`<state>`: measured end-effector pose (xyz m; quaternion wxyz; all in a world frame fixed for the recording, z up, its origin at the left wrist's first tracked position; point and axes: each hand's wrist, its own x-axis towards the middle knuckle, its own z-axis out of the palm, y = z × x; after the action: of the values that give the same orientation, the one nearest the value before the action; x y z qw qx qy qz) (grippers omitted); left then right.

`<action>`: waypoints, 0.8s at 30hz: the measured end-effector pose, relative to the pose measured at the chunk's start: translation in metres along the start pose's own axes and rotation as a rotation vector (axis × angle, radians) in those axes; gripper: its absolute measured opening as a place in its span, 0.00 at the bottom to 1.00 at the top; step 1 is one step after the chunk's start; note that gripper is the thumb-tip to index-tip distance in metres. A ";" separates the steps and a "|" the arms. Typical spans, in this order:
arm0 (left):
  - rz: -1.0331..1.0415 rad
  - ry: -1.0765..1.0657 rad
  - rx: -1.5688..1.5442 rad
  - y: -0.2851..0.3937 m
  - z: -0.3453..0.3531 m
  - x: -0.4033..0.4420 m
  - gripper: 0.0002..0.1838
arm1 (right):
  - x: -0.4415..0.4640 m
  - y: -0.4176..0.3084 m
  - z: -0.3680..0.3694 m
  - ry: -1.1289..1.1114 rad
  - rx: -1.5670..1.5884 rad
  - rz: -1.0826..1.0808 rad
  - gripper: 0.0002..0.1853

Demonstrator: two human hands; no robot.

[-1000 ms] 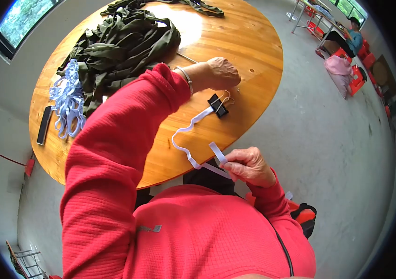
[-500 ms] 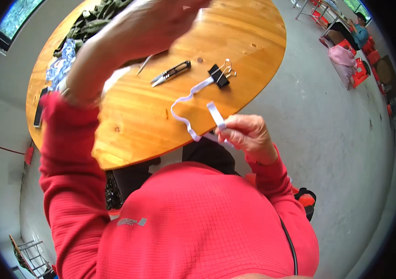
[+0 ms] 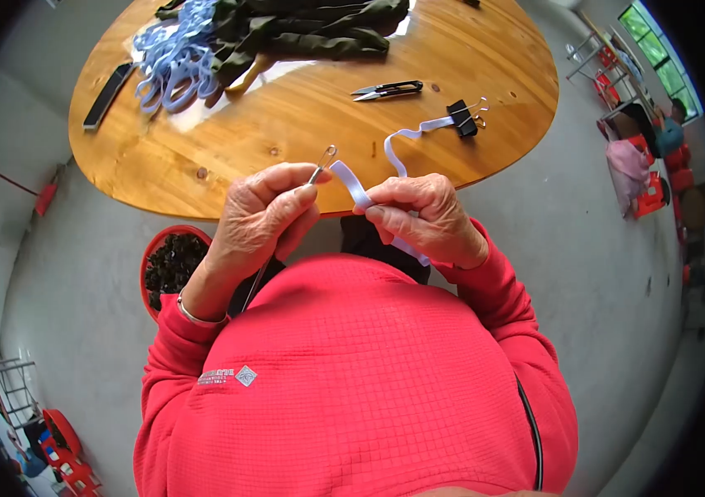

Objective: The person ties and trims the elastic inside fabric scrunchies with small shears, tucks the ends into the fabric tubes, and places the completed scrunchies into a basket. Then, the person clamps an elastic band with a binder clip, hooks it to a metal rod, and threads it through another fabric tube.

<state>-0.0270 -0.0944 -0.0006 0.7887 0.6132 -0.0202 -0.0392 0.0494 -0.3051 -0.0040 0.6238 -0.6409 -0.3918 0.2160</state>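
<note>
My left hand is closed on a thin metal rod with a looped end; the loop sticks up past my fingertips and the shaft runs down below the hand. My right hand pinches a white elastic band, its free end curving up close to the loop but apart from it. From my right hand the band also runs across the tabletop to a black binder clip, which grips it. Thread snips lie on the table beyond the hands.
On the wooden table are a heap of light blue elastic, dark green cloth and a black phone-like object. A red bucket with dark contents stands on the floor below the table's edge. Red stools stand far right.
My left hand has come back from across the table and now holds the rod beside my right hand. My right hand still pinches the band. The view has shifted.
</note>
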 end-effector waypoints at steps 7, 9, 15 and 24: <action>-0.147 -0.037 -0.140 -0.004 -0.012 -0.013 0.10 | 0.009 -0.005 0.020 -0.087 -0.087 0.061 0.06; -0.124 -0.010 -0.163 -0.007 -0.010 -0.014 0.10 | 0.011 -0.004 0.022 -0.092 -0.088 0.085 0.06; -0.042 0.010 -0.153 -0.015 -0.013 -0.013 0.10 | 0.022 0.000 0.016 -0.015 -0.658 -0.223 0.10; -0.049 -0.030 -0.055 -0.017 -0.013 -0.007 0.12 | 0.021 0.001 0.029 0.158 -0.092 0.135 0.04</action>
<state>-0.0336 -0.0857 -0.0202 0.8035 0.5912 -0.0160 -0.0686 0.0399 -0.2703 -0.0038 0.6066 -0.7088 -0.3070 0.1880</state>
